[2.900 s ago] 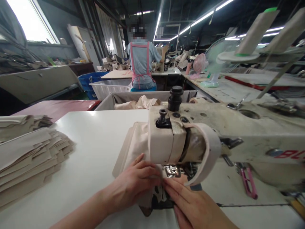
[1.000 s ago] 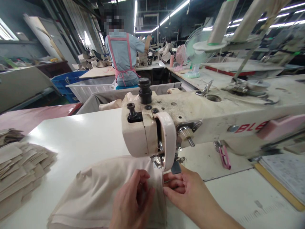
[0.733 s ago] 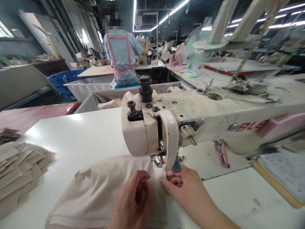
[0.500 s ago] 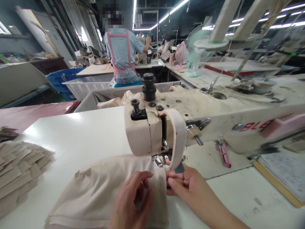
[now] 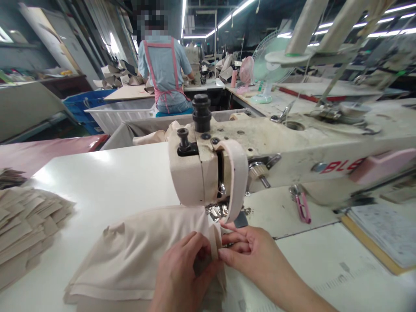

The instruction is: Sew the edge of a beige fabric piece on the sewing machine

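Observation:
A beige fabric piece (image 5: 136, 255) lies on the white table in front of the sewing machine (image 5: 260, 160), its right edge near the presser foot (image 5: 218, 211). My left hand (image 5: 183, 273) pinches a raised fold at that edge, fingers closed. From the right, my right hand (image 5: 248, 253) grips the same fold between thumb and fingers. Both hands sit just below the needle area.
A stack of cut beige pieces (image 5: 22, 229) sits at the left table edge. Pink thread snips (image 5: 302, 207) lie under the machine arm, papers (image 5: 383, 234) at the right. Behind the machine is a fabric-filled bin (image 5: 146, 130); a person in a pink apron (image 5: 164, 71) works farther back.
The fabric was drawn out from under the machine head toward me and spread leftward. Both hands now pinch up a fold at its right edge, where the fabric earlier lay flat.

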{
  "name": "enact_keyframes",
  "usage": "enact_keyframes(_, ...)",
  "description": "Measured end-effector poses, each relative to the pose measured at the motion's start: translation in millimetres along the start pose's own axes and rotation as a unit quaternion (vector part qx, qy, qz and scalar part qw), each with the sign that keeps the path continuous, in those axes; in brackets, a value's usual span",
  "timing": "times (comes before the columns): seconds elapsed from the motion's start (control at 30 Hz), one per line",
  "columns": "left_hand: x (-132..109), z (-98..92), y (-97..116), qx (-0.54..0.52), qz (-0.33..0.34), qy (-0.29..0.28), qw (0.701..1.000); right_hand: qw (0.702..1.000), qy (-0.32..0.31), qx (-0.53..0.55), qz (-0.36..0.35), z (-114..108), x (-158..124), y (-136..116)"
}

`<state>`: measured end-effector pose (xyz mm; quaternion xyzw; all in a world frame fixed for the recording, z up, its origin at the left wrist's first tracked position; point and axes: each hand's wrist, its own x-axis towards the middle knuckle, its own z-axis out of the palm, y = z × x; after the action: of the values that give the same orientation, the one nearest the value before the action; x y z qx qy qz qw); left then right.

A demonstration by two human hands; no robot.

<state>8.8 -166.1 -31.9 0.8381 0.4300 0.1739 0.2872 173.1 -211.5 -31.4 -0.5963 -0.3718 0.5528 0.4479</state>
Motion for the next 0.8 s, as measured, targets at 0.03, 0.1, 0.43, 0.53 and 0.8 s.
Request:
enact_keyframes(0.03,-1,0.5,-2,-0.002,0.012,0.004,1.000,1.000,0.009,-0.001,0.001,1,1,0)
enact_keyframes(0.1,-2,1.4,-3,-0.008,0.030,0.018,0.999,1.000,0.028,-0.010,0.003,3,4,0)
enact_keyframes(0.43,-7,6.3,-11,-0.028,0.150,0.040,0.988,0.999,0.008,0.036,0.021,4,1,-6)
enact_keyframes(0.53,-7,7.2,-15,0.004,0.171,0.033,0.985,0.998,0.014,0.050,0.025,5,0,-4)
enact_keyframes(0.8,-7,8.2,-14,0.041,0.164,0.034,0.985,0.995,0.014,0.092,0.036,5,1,-1)
